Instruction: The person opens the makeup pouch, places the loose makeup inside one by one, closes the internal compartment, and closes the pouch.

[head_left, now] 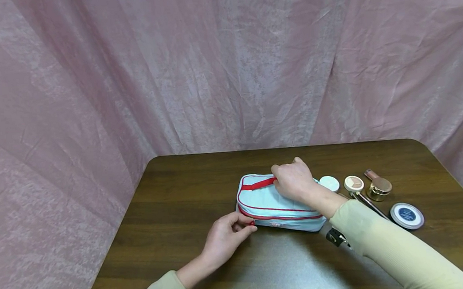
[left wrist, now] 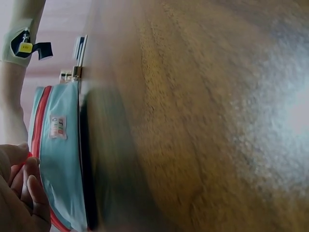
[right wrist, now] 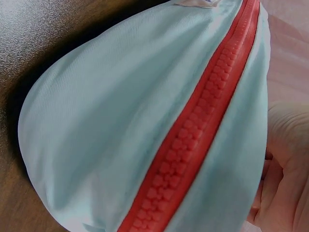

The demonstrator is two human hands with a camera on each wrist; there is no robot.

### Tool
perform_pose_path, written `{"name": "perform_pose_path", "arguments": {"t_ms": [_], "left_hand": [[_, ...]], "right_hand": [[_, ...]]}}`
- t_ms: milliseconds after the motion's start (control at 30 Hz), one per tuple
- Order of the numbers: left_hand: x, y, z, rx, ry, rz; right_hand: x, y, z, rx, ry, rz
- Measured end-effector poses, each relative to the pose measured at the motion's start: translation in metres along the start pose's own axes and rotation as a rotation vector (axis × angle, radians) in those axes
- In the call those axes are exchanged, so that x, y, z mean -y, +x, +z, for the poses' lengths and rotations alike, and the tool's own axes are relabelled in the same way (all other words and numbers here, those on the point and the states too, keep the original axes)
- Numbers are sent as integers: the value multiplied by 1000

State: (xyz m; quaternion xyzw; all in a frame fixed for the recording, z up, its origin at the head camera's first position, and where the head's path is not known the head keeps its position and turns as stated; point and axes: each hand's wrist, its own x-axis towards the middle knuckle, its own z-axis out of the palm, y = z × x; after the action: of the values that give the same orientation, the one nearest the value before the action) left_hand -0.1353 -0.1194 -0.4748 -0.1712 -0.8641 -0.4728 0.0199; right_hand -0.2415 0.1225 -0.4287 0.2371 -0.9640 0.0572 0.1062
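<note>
A light blue makeup bag (head_left: 274, 202) with red piping stands on the wooden table, its zipper side facing me. My left hand (head_left: 225, 237) pinches the small red zipper pull (head_left: 252, 223) between thumb and fingers at the bag's left front corner. Across the top, my right hand (head_left: 294, 181) grips the red handle strap (head_left: 259, 184); its fingertips are largely hidden. In the right wrist view the red zipper (right wrist: 193, 130) has its teeth meshed along the part that shows. A small label (left wrist: 58, 126) sits on the front of the bag in the left wrist view.
Right of the bag lie a white round lid or jar (head_left: 329, 183), a three-colour palette (head_left: 354, 184), a gold-based round container (head_left: 379, 188), a slim dark stick (head_left: 371, 205) and a white compact with a blue centre (head_left: 407, 215). A pink curtain (head_left: 224, 67) hangs behind the table.
</note>
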Motion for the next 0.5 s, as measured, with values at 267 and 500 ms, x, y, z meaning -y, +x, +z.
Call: {"name": "perform_pose_path", "arguments": {"t_ms": [267,500], "left_hand": [[-4,0,6,25,-15,2],[-5,0,14,41,-14,29]], "right_hand": [[0,1,2,-6,-11,7],[0,2,3,9,-13,16]]}}
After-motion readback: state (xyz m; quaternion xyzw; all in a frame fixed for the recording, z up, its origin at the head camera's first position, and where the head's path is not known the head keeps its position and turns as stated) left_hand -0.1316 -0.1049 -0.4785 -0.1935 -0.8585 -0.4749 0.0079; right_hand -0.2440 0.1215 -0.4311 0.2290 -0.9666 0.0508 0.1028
